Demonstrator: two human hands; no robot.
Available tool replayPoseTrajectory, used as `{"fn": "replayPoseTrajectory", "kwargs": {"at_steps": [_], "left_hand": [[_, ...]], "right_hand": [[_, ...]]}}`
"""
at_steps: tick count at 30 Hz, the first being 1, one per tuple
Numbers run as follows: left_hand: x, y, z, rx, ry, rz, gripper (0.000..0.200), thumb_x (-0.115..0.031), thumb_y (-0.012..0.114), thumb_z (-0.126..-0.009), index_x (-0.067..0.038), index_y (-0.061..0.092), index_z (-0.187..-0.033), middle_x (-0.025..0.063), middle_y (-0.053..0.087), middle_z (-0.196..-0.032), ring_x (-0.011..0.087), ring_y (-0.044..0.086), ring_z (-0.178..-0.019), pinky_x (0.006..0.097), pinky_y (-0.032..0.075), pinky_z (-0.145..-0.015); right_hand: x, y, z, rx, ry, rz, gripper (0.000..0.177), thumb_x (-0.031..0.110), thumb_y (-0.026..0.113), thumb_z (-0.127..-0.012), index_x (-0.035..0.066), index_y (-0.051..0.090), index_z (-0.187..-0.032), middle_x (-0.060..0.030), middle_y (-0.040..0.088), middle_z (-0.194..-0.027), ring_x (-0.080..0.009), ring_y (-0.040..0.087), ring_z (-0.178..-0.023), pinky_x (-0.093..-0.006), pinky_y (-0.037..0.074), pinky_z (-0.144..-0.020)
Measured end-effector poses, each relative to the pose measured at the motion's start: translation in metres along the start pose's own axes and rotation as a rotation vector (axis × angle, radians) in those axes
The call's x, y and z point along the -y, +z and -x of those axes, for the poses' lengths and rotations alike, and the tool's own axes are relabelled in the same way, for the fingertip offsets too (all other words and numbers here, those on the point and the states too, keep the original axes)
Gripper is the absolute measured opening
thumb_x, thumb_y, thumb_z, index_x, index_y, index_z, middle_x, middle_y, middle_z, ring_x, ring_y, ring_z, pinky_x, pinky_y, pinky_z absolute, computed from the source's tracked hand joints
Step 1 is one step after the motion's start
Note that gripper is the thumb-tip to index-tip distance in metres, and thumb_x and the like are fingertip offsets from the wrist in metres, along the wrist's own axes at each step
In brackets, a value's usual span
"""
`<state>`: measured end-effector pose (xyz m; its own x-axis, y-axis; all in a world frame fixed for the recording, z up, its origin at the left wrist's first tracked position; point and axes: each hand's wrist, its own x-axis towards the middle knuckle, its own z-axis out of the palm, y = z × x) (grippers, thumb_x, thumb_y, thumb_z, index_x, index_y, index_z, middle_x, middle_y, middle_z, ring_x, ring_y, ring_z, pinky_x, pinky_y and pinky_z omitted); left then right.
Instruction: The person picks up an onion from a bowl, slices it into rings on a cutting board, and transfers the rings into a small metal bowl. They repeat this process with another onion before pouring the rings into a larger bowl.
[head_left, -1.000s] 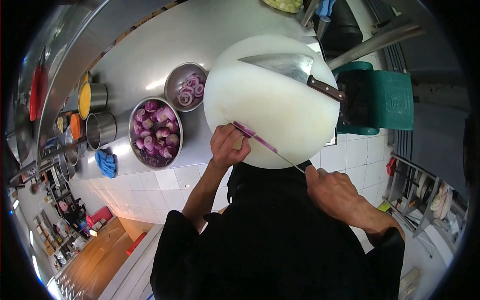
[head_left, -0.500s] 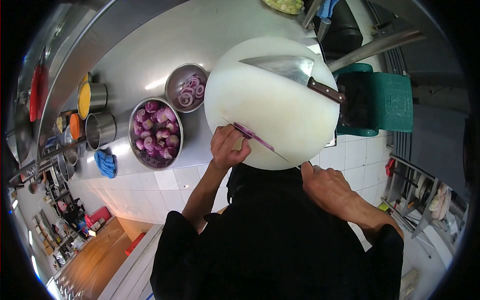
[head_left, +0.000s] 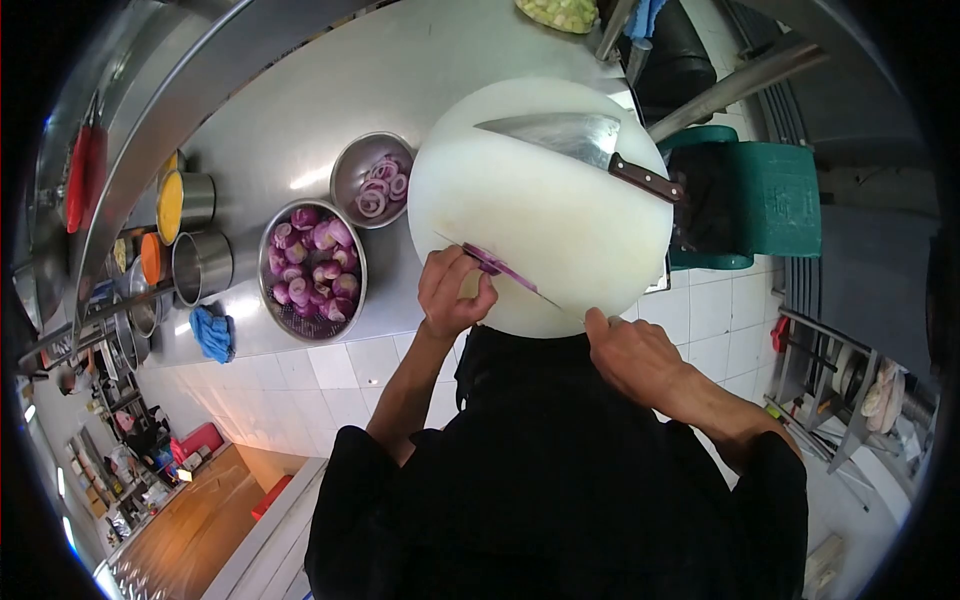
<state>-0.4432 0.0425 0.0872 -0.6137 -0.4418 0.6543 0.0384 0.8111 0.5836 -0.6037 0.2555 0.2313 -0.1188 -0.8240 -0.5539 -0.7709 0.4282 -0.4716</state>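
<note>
- Countertop (head_left: 300,110) of stainless steel is spread across the upper left of the view.
- Round white cutting board (head_left: 540,220) is laid on it, at the near edge.
- Green bin (head_left: 780,200) is seen just beside the board, on the right.
- Steel bowl (head_left: 261,270) filled with peeled red onions is set left of the board, and a smaller bowl (head_left: 350,165) of onion rings is placed just behind it.
- Cleaver (head_left: 560,135) is laid flat on the board's far part.
- Right hand (head_left: 635,355) is wrapped shut around the handle of a slicing knife (head_left: 550,298) at the board's near rim.
- Left hand (head_left: 452,290) is curled, fingertips drawn together and clamped on a red onion (head_left: 488,261) at the board's near left, where the thin blade is pressed against it.
</note>
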Motion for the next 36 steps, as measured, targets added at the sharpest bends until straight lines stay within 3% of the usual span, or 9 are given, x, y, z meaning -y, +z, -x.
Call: {"fn": "replayPoseTrajectory", "kwargs": {"at_steps": [3,7,14,19,21,24,28,31,36], "left_hand": [[-0.001,0.0,-0.003,-0.011,0.03,-0.03,0.028,-0.002,0.074,-0.069,0.0,0.066,-0.096,0.0158,0.064,-0.095,0.0294,0.062,-0.083,0.0372,0.053,-0.069],[0.001,0.003,-0.002,-0.01,0.052,0.021,0.029,-0.002,0.074,-0.069,0.0,0.067,-0.097,0.016,0.064,-0.097,0.0298,0.062,-0.083,0.037,0.053,-0.07],[-0.013,0.001,-0.02,-0.01,0.051,-0.046,0.027,-0.003,0.074,-0.071,0.0,0.066,-0.097,0.0146,0.063,-0.098,0.0297,0.06,-0.088,0.0393,0.05,-0.077],[-0.004,0.007,-0.022,0.079,-0.145,-0.036,0.028,-0.003,0.072,-0.073,-0.002,0.067,-0.1,0.014,0.064,-0.101,0.0308,0.061,-0.092,0.0395,0.049,-0.083],[-0.003,0.001,-0.025,0.313,-0.207,-0.229,0.031,-0.005,0.073,-0.074,-0.005,0.069,-0.104,0.0129,0.066,-0.105,0.0318,0.062,-0.096,0.0411,0.048,-0.087],[-0.034,0.01,-0.039,0.194,-0.031,-0.169,0.038,-0.01,0.074,-0.075,-0.008,0.069,-0.113,0.0134,0.065,-0.119,0.0333,0.061,-0.108,0.0449,0.046,-0.093],[-0.103,0.04,-0.077,0.45,0.226,-0.08,0.058,-0.02,0.073,-0.081,-0.009,0.059,-0.136,0.0097,0.053,-0.147,0.0301,0.049,-0.135,0.0517,0.037,-0.11],[-0.073,0.082,-0.071,0.52,0.222,-0.188,0.054,-0.016,0.066,-0.087,-0.007,0.056,-0.139,0.0087,0.052,-0.149,0.0304,0.045,-0.14,0.0511,0.031,-0.117],[-0.033,0.085,-0.077,0.615,0.185,-0.151,0.046,-0.006,0.054,-0.096,-0.003,0.052,-0.142,0.0121,0.048,-0.152,0.0316,0.038,-0.145,0.0464,0.027,-0.121]], "right_hand": [[-0.003,0.008,-0.007,-0.023,-0.009,-0.033,0.013,0.002,0.053,-0.089,-0.004,0.044,-0.096,-0.0265,0.063,-0.067,-0.0495,0.065,-0.065,-0.0558,0.052,-0.057],[-0.013,0.03,-0.031,-0.109,-0.054,0.017,0.011,0.002,0.054,-0.088,-0.003,0.045,-0.094,-0.0271,0.065,-0.07,-0.047,0.068,-0.066,-0.0541,0.054,-0.054],[-0.041,0.007,-0.033,-0.104,-0.031,-0.005,0.014,0.012,0.05,-0.093,-0.001,0.053,-0.098,-0.0261,0.067,-0.076,-0.0465,0.068,-0.076,-0.0569,0.053,-0.074],[-0.069,0.004,-0.015,-0.499,0.064,0.207,0.014,0.009,0.057,-0.086,0.0,0.051,-0.094,-0.022,0.066,-0.077,-0.0426,0.067,-0.065,-0.0556,0.054,-0.065],[-0.074,0.0,-0.015,-0.698,0.081,0.298,0.018,0.007,0.064,-0.08,0.004,0.048,-0.089,-0.016,0.062,-0.07,-0.0377,0.066,-0.061,-0.0505,0.054,-0.063],[-0.079,-0.007,-0.016,-0.794,0.071,0.433,0.02,0.008,0.065,-0.079,0.005,0.048,-0.088,-0.0147,0.063,-0.072,-0.0342,0.066,-0.064,-0.0454,0.053,-0.062],[-0.079,-0.012,-0.024,-0.792,0.068,0.491,0.022,0.008,0.067,-0.077,0.005,0.048,-0.088,-0.0137,0.063,-0.074,-0.0321,0.067,-0.067,-0.0432,0.052,-0.063],[-0.079,-0.021,-0.022,-0.804,0.016,0.509,0.022,0.006,0.067,-0.076,0.005,0.049,-0.089,-0.0139,0.063,-0.075,-0.0326,0.066,-0.067,-0.045,0.052,-0.063],[-0.093,-0.038,0.009,-0.748,0.092,0.541,0.024,0.005,0.068,-0.075,0.005,0.052,-0.092,-0.0139,0.064,-0.079,-0.0321,0.068,-0.078,-0.044,0.053,-0.07]]}}
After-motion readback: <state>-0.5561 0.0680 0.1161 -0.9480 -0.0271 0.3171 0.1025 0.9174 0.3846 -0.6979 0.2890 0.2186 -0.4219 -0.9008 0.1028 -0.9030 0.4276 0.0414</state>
